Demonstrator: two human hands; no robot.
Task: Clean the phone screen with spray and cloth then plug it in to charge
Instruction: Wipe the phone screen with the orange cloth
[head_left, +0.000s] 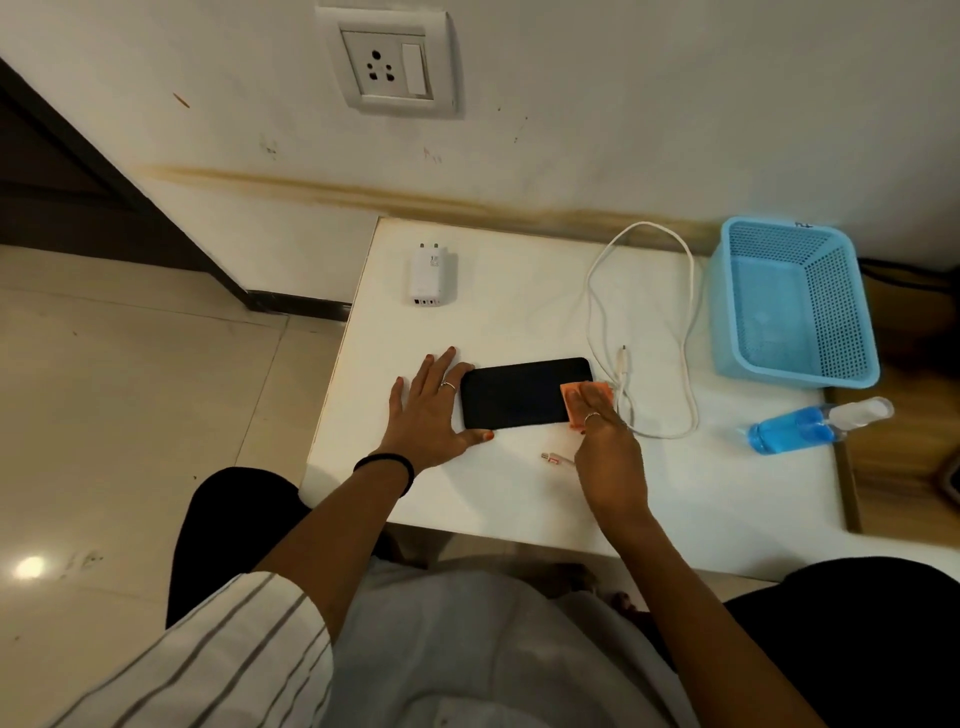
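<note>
The white desk (519, 499) stands against a stained white wall (623, 130) that carries a socket plate (388, 61) well above the desk's far edge. The person's lap and striped sleeve (208, 660) fill the bottom of the view and hide the desk's near edge in the middle.

At the desk's far right corner sits a blue mesh basket (852, 322); nothing can be seen inside it, though its near wall hides part of its floor. Just in front of it a spray bottle (810, 426) lies on its side at the right edge, about half full of blue liquid, its clear cap pointing right.

The phone (519, 392) lies flat, screen up and dark, near the middle of the desk, its long side running left to right. The left hand (431, 410) is spread open and flat on the desk, thumb and forefinger touching the phone's left end. The right hand (602, 441) presses flat fingers on an orange cloth (584, 389) that covers the phone's right end; most of the cloth is hidden under the fingers, and the hand grips nothing.

A white cable (688, 332) loops between phone and basket, one plug lying just beside the cloth, the other end (553, 458) near the right wrist. A white charger (430, 273) rests at the far left, prongs toward the wall; its markings are too small to read.
</note>
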